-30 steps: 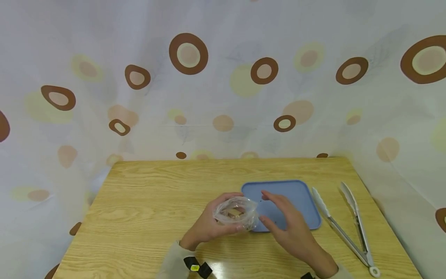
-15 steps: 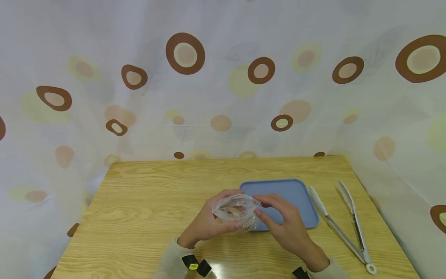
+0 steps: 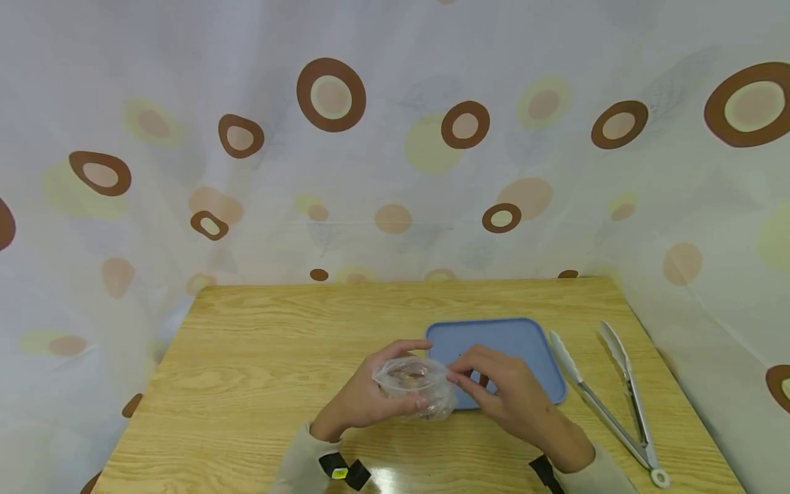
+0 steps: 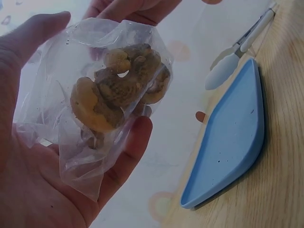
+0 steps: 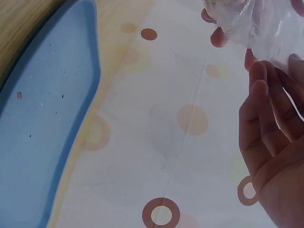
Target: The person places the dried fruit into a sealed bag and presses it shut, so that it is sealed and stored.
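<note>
A clear plastic bag [image 3: 435, 398] with its mouth gaping upward is held above the table by my left hand [image 3: 361, 401], whose thumb and fingers curve round its sides. Inside the bag, the left wrist view shows several brown and tan lumps [image 4: 118, 88] that look like mushrooms. My right hand [image 3: 509, 391] pinches the bag's right rim between thumb and fingertips. Behind and below the right hand lies a blue tray [image 3: 500, 333], with small dark crumbs on it.
Metal tongs [image 3: 648, 453] with pale tips lie spread apart to the right of the tray. The wooden table [image 3: 278, 336] stretches left and backward to a patterned curtain [image 3: 395, 171] that hangs behind it and on both sides.
The right hand has come in from the right, apart from the bag at first, and now pinches its rim. The bag's mouth has tipped and narrowed slightly; the left hand keeps its hold.
</note>
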Motion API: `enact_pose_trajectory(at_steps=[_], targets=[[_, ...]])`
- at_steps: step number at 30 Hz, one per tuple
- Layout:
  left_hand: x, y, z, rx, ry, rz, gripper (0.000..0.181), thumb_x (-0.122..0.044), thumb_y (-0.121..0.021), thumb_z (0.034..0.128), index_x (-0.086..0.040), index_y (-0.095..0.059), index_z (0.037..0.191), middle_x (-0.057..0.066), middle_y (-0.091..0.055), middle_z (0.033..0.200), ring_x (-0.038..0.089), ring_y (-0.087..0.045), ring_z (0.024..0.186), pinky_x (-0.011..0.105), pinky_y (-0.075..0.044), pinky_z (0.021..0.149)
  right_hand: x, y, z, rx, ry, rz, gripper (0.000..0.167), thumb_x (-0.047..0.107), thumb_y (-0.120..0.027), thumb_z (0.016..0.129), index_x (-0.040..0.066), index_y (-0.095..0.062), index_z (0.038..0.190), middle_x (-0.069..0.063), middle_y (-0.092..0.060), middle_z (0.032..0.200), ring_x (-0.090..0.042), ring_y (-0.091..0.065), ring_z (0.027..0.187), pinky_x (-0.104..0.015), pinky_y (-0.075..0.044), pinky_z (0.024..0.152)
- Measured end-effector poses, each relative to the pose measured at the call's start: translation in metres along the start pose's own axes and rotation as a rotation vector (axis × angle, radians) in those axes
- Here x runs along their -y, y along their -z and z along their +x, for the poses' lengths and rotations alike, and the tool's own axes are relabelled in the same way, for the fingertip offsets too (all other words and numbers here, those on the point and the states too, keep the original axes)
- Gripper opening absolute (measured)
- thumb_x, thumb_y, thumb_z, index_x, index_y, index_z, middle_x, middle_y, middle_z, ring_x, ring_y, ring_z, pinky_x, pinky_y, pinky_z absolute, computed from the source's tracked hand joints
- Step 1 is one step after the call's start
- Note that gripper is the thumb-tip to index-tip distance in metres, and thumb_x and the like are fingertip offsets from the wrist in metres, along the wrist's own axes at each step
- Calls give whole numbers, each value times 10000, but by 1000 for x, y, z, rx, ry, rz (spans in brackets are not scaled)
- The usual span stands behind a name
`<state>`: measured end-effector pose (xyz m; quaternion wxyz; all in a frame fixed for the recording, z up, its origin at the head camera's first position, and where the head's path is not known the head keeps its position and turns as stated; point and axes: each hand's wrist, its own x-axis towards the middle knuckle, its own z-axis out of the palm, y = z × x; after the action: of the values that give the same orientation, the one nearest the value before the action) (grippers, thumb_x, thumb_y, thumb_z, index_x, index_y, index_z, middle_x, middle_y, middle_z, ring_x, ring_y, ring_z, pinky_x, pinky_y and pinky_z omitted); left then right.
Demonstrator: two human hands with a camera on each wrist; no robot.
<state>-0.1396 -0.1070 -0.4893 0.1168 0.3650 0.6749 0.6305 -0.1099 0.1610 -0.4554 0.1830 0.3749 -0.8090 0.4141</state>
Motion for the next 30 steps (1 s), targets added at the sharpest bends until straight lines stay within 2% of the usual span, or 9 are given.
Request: enact_pose_trajectory(at_steps=[5,9,13,16,19,20,22,24,30], targets=[[2,-2,1,-8,-33,-4,689,-70,-798,971,-117,-516,1597,258,-711,1307,150,-742,1113,384,-657,893,-2,1,-1,-10,37,37,341,-66,-856,868,183,-780,1088,52,-742,940,-5,-637,745,-106,-502,661],[5,-3,1,-25,-56,-46,664,-3,-774,963,-61,-521,1575,315,-707,1251,132,-756,1056,380,-667,840,-2,0,-2,-15,37,54,395,-102,-872,831,168,-783,1105,51,-749,959,-30,-665,774,-120,-523,683],[7,-4,0,-38,-60,-90,658,-57,-785,978,-56,-517,1579,322,-696,1269,119,-752,1072,374,-663,858,-1,1,-1,-40,39,49,388,-130,-852,837,163,-779,1081,28,-744,928,-20,-631,745,-117,-517,683],[10,-5,-3,-56,-55,-131,700,-152,-820,977,-74,-503,1596,271,-677,1350,134,-730,1166,382,-653,926,0,2,2,-69,51,42,290,-73,-828,905,154,-769,1075,19,-742,918,-21,-605,738,-121,-509,684],[14,-6,-8,-87,-45,-155,738,-198,-849,962,-103,-499,1605,162,-655,1438,146,-702,1244,378,-623,1010,-1,5,6,-114,76,44,57,82,-767,1022,123,-764,1062,4,-743,912,-43,-597,736,-137,-506,685],[16,-5,-10,-100,-44,-157,749,-195,-857,955,-105,-498,1607,129,-651,1453,147,-693,1260,378,-615,1028,-1,6,8,-129,80,47,35,138,-739,1051,115,-765,1055,-2,-745,911,-47,-597,735,-140,-506,685],[18,-4,-13,-130,-34,-136,753,-178,-860,951,-110,-497,1607,68,-658,1462,128,-681,1261,363,-602,1038,-3,9,12,-158,95,51,148,216,-691,1085,95,-767,1046,-24,-747,906,-58,-604,732,-147,-509,684],[21,-3,-17,-160,-21,-109,726,-151,-845,959,-78,-499,1594,60,-665,1438,102,-671,1252,374,-605,1029,-5,11,15,-179,107,46,186,235,-676,1093,81,-770,1044,-40,-747,906,-60,-606,727,-152,-510,685],[30,-4,-25,-269,19,2,438,-26,-679,1049,93,-569,1456,250,-669,1279,16,-663,1155,347,-626,968,-10,17,22,-202,113,46,31,60,-752,1029,66,-773,1051,-67,-749,927,-80,-632,743,-166,-530,710]])
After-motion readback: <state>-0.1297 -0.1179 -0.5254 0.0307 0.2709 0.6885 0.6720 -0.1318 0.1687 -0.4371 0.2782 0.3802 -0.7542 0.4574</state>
